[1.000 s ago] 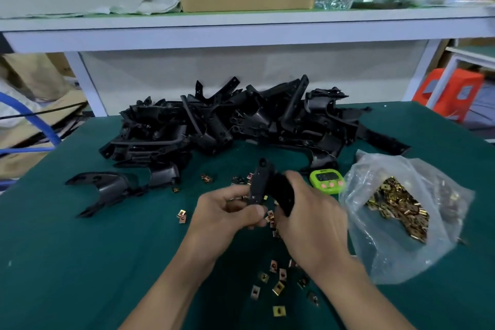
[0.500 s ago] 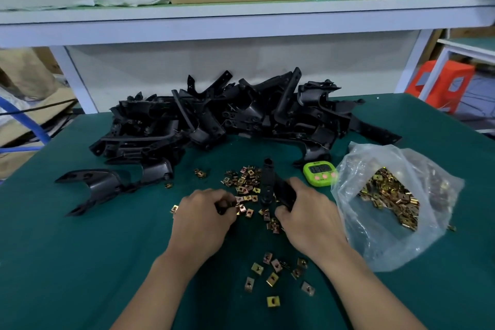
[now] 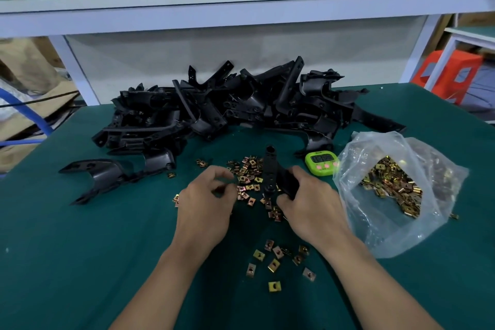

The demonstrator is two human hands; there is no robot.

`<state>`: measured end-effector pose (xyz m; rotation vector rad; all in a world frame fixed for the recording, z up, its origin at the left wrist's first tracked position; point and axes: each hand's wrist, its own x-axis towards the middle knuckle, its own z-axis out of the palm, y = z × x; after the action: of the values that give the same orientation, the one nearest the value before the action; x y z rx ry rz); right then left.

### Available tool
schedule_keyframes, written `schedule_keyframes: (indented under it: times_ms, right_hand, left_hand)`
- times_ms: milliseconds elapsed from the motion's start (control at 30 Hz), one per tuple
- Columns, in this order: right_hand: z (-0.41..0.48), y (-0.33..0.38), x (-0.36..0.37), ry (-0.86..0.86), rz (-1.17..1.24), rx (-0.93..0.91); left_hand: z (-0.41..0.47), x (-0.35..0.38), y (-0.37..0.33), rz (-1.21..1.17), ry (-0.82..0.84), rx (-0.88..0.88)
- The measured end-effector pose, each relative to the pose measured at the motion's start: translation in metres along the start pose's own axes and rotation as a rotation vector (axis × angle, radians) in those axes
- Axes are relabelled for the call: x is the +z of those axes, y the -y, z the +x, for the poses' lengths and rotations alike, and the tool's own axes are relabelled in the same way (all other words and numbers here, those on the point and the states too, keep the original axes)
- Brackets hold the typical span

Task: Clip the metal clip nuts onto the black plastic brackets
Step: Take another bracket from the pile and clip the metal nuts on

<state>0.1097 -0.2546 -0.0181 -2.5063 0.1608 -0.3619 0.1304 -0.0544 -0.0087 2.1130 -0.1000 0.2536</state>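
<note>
My right hand (image 3: 313,206) grips a black plastic bracket (image 3: 270,171), held upright just above the green table. My left hand (image 3: 206,203) hovers at the left edge of a loose pile of brass-coloured clip nuts (image 3: 249,174). Its thumb and fingers are curled together and seem to pinch one small nut, though that spot is blurred. More clip nuts (image 3: 278,260) lie scattered between my forearms. A big heap of black brackets (image 3: 227,110) fills the back of the table.
A clear plastic bag (image 3: 356,158) holding many clip nuts sits at the right. A green timer (image 3: 321,163) stands beside it. A single bracket (image 3: 101,177) lies at the left. A white shelf (image 3: 241,11) runs overhead at the back.
Both hands came down from mid-air to the table. My left hand let go of the bracket and went to the clip nut pile; my right hand kept the bracket.
</note>
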Motion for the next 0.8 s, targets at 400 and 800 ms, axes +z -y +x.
schedule_keyframes:
  times_ms: [400, 800]
  right_hand:
    - [-0.0003, 0.0009, -0.0004, 0.007, -0.013, -0.025]
    - [-0.0008, 0.0000, 0.0009, 0.003, -0.035, -0.034]
  left_hand:
    - [-0.0003, 0.0027, 0.0005, -0.082, -0.043, -0.107]
    - [0.0025, -0.0022, -0.0025, -0.109, -0.005, -0.151]
